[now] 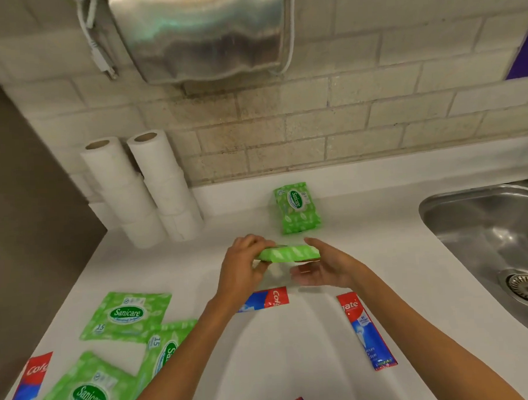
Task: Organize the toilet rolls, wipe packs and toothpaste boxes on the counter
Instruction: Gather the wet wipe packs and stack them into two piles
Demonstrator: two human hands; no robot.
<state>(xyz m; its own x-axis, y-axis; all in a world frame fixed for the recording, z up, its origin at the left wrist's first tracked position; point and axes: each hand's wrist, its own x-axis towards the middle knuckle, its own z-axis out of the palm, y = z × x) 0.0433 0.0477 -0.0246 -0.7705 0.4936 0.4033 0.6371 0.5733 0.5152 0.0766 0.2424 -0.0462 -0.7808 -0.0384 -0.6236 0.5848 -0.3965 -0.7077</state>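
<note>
Wipe packs (pixel 125 316) are leaf-patterned green, toilet rolls (pixel 162 180) white, toothpaste boxes (pixel 367 331) red and blue

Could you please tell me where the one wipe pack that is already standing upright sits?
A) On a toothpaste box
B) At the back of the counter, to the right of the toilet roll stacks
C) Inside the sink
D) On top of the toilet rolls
B: the upright wipe pack stands on the counter near the wall, right of the toilet roll stacks and left of the sink.

wipe pack (pixel 284 254): glossy plastic | sink (pixel 469 221): shiny metal | toilet rolls (pixel 141 187): matt paper | counter (pixel 379 225): smooth white
</note>
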